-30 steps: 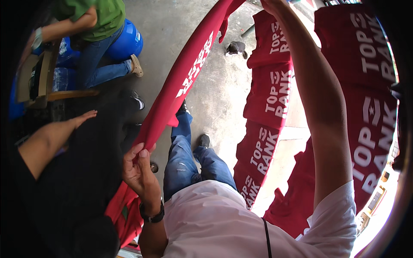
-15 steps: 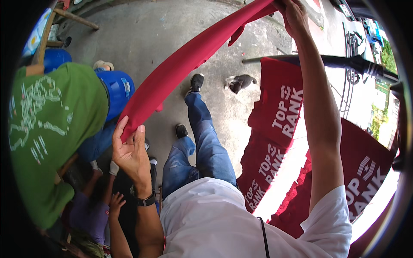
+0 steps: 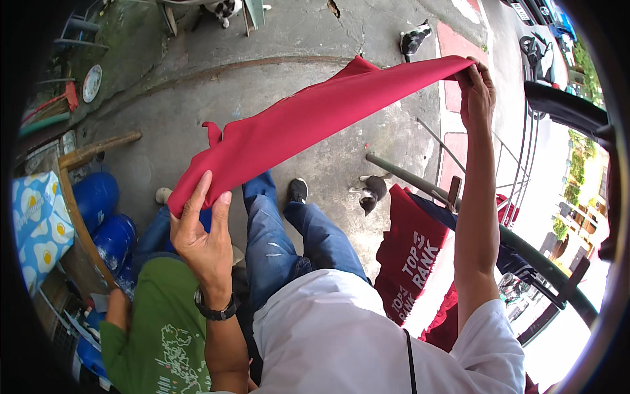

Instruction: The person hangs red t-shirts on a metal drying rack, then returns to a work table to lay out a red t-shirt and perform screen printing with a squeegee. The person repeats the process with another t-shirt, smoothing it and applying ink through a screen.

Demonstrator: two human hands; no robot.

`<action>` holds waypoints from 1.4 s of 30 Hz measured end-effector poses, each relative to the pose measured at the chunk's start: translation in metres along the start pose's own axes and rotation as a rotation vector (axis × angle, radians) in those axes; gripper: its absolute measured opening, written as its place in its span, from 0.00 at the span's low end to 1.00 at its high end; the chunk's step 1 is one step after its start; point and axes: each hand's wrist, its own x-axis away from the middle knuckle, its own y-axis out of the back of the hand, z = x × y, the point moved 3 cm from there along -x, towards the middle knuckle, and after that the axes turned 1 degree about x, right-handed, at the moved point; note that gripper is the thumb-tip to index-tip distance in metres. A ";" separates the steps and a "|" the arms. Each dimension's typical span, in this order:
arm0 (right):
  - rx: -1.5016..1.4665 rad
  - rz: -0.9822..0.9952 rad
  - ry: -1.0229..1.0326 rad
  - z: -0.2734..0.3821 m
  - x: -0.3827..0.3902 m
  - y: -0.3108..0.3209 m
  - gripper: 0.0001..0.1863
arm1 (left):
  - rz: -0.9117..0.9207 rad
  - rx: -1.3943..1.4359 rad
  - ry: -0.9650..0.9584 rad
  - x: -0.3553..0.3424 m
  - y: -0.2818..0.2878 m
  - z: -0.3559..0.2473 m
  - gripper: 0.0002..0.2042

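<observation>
A length of red cloth (image 3: 315,128) stretches in front of me, running from my left up to my far right. My left hand (image 3: 207,246) pinches its near-left end between thumb and fingers, with a dark watch on that wrist. At the far-right corner, the fingers of my right hand (image 3: 478,98) are closed on the cloth. A loose flap sticks out from its far edge near the left end. Nearer my right arm hang red cloths with white print (image 3: 407,269), partly hidden behind that arm.
A green pole (image 3: 420,178) crosses on the right. Cats are on the concrete, one (image 3: 373,194) near the pole, another (image 3: 413,41) farther off. At left, a person in a green shirt (image 3: 138,328) is close by, near blue drums (image 3: 96,200) and an egg-patterned box (image 3: 42,230).
My right hand has come down and moved slightly right, and the cloth now spreads wider. The view has shifted, bringing the person in green lower in the picture. Both hands keep hold of the cloth.
</observation>
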 end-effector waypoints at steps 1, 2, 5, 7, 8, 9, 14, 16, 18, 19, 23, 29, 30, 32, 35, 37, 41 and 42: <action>-0.011 -0.012 0.030 0.002 -0.021 -0.001 0.11 | 0.043 -0.011 -0.081 -0.039 -0.013 -0.011 0.19; -0.006 -0.065 0.041 0.004 -0.040 0.000 0.11 | 0.062 -0.041 -0.151 -0.073 -0.026 -0.024 0.19; -0.026 -0.236 0.102 0.004 -0.091 0.001 0.09 | 0.169 0.005 -0.282 -0.173 -0.063 -0.063 0.17; -0.044 -0.345 0.159 0.008 -0.124 0.006 0.09 | 0.237 0.003 -0.345 -0.234 -0.093 -0.095 0.16; -0.052 -0.476 0.176 0.007 -0.143 0.011 0.08 | 0.281 0.016 -0.372 -0.264 -0.111 -0.114 0.15; -0.056 -0.550 0.192 0.006 -0.161 0.015 0.08 | 0.300 0.004 -0.389 -0.294 -0.129 -0.133 0.14; -0.089 -0.867 0.271 -0.008 -0.254 0.037 0.07 | 0.390 -0.024 -0.462 -0.423 -0.230 -0.232 0.11; -0.128 -0.962 0.278 -0.009 -0.292 0.045 0.07 | 0.422 -0.030 -0.505 -0.464 -0.269 -0.274 0.09; -0.212 -1.049 0.272 -0.009 -0.335 0.050 0.07 | 0.392 -0.018 -0.480 -0.502 -0.305 -0.315 0.10; -0.229 -1.064 0.262 -0.002 -0.353 0.054 0.07 | 0.390 -0.019 -0.470 -0.520 -0.321 -0.335 0.09; -0.232 -1.163 0.245 0.039 -0.422 0.083 0.07 | 0.466 -0.034 -0.554 -0.588 -0.384 -0.420 0.09; -0.077 -1.216 0.191 0.101 -0.502 0.160 0.08 | 0.508 -0.129 -0.681 -0.661 -0.470 -0.542 0.11; 0.001 -1.226 0.204 0.112 -0.513 0.174 0.08 | 0.540 -0.126 -0.684 -0.671 -0.488 -0.559 0.11; 0.155 -1.244 0.201 0.134 -0.526 0.196 0.08 | 0.579 -0.139 -0.706 -0.684 -0.517 -0.593 0.11; 0.374 -1.264 0.173 0.169 -0.541 0.232 0.08 | 0.646 -0.152 -0.762 -0.700 -0.574 -0.643 0.11; 0.462 -1.218 0.148 0.194 -0.551 0.259 0.08 | 0.695 -0.179 -0.793 -0.708 -0.610 -0.677 0.11; 0.380 -1.273 0.011 0.233 -0.554 0.313 0.08 | 0.842 -0.142 -0.850 -0.715 -0.683 -0.748 0.12; 0.392 -1.280 0.042 0.243 -0.553 0.325 0.08 | 0.850 -0.160 -0.861 -0.716 -0.701 -0.766 0.12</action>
